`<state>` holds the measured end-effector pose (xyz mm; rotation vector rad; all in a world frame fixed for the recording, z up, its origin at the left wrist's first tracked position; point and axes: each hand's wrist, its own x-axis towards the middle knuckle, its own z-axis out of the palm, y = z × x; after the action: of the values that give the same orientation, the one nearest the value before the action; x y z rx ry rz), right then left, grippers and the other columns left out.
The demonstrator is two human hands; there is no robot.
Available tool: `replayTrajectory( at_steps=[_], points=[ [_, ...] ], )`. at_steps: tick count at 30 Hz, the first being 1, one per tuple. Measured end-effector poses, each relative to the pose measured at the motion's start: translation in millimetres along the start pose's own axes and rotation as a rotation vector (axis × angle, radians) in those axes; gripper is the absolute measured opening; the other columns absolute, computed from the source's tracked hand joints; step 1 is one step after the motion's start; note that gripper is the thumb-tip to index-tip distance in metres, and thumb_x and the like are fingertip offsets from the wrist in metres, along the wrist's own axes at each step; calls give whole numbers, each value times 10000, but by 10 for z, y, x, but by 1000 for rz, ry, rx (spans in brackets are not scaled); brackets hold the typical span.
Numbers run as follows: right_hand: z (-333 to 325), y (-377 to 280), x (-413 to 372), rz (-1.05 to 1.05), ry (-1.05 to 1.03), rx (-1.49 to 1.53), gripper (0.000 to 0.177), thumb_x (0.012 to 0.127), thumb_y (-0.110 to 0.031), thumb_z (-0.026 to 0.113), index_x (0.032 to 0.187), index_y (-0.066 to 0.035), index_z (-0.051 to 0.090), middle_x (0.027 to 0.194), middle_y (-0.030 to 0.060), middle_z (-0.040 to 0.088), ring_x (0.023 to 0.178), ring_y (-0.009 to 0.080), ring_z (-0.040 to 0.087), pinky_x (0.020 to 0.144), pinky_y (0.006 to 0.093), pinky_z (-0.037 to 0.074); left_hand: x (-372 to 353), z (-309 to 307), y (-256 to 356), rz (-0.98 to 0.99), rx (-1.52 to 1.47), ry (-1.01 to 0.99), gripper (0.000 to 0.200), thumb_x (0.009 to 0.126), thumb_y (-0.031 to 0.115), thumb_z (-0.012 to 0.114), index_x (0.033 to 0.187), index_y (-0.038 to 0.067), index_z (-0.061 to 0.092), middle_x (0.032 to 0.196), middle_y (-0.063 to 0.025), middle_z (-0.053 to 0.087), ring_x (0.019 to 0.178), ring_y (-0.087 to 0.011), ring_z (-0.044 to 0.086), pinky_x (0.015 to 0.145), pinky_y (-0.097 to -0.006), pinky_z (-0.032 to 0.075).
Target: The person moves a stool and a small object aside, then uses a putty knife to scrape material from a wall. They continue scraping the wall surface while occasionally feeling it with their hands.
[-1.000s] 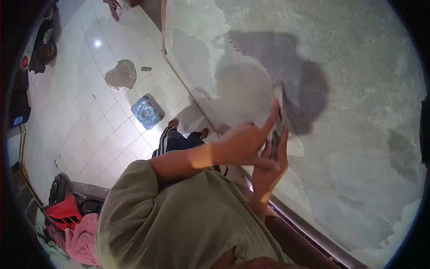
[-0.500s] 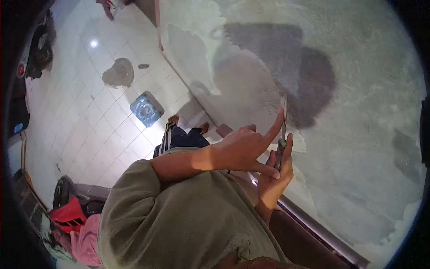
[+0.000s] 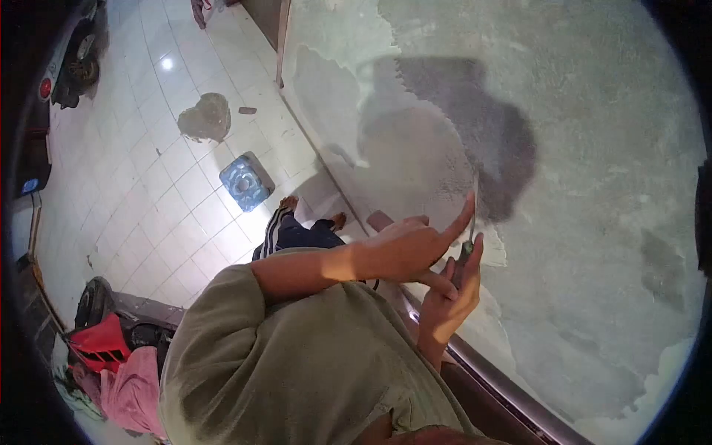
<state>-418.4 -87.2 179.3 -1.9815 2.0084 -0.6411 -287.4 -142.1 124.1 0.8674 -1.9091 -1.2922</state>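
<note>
My right hand is wrapped round the dark handle, with a green spot, of a putty knife. Its thin metal blade points up at the wall, seen nearly edge-on; whether it touches cannot be told. From the left, my left hand reaches across, index finger stretched along the blade and thumb down by the handle. Its other fingers are partly hidden. The grey wall has uneven, lighter and darker coated patches, and a dark shadow falls beside the blade tip.
On the white tiled floor are a blue square stool, a grey heart-shaped patch and a small dark block. A motorbike wheel shows at upper left. Pink cloth lies at lower left. A metal rail runs below the wall.
The view has shifted slightly. Both hands and the putty knife sit a little lower in the picture, and the shadow on the wall has moved left and changed shape. The grip looks the same.
</note>
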Motion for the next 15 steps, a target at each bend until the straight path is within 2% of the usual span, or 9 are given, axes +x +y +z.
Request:
replayTrajectory(
  at_steps=[2, 4, 6, 8, 10, 11, 14, 15],
  points=[
    [80, -45, 157, -205, -1, -9, 546, 951, 58, 498, 1486, -6, 416, 1109, 209, 646, 883, 199, 594, 766, 303, 491, 14, -130, -97, -61, 20, 29, 1347, 753, 672, 725, 1535, -51, -100, 623, -187, 629, 653, -440, 632, 859, -457, 483],
    [161, -77, 214, -179, 14, 56, 538, 950, 56, 505, 1479, -8, 429, 1145, 216, 645, 889, 193, 595, 749, 306, 489, 8, -179, -110, -112, 37, 46, 1354, 746, 673, 730, 1536, -47, -100, 633, -191, 634, 665, -438, 637, 869, -458, 479],
    [116, -48, 130, -196, -17, 59, 538, 964, 1, 538, 1486, 3, 408, 1020, 209, 644, 904, 293, 668, 740, 367, 535, -36, -173, -88, -45, -28, 42, 1366, 734, 681, 735, 1539, -38, -102, 656, -194, 647, 677, -444, 638, 881, -455, 471],
    [87, -50, 120, -240, 2, -31, 540, 967, 2, 530, 1486, 31, 388, 1022, 215, 643, 910, 310, 677, 741, 368, 543, -17, -76, -107, -27, -43, 47, 1377, 726, 700, 724, 1538, -41, -106, 680, -185, 664, 683, -428, 646, 886, -437, 467],
    [110, -6, 148, -125, 20, 170, 552, 956, 22, 534, 1487, 33, 384, 1030, 219, 640, 919, 316, 676, 757, 364, 541, 30, -7, -110, 19, 2, 134, 1383, 722, 715, 714, 1537, -48, -103, 692, -164, 675, 681, -393, 656, 874, -409, 472],
    [179, -7, 263, -258, 47, 116, 558, 949, 34, 533, 1487, 32, 385, 1070, 234, 640, 951, 335, 676, 763, 360, 533, 38, -57, -172, -52, -17, 103, 1377, 728, 717, 709, 1539, -44, -102, 683, -164, 667, 703, -402, 654, 875, -417, 471],
    [262, -167, 330, -225, -31, 127, 550, 951, 36, 523, 1484, 33, 387, 1116, 254, 635, 974, 362, 678, 769, 371, 537, -2, -312, -202, -98, -27, 98, 1374, 731, 717, 707, 1540, -39, -107, 673, -177, 656, 732, -438, 640, 895, -444, 461],
    [255, -117, 297, -310, -14, 112, 540, 958, 27, 514, 1483, 30, 389, 1136, 269, 630, 979, 386, 679, 780, 402, 548, -34, -321, -164, -117, -48, 60, 1367, 733, 709, 710, 1542, -34, -104, 674, -185, 651, 742, -446, 635, 922, -445, 450]
  ],
)
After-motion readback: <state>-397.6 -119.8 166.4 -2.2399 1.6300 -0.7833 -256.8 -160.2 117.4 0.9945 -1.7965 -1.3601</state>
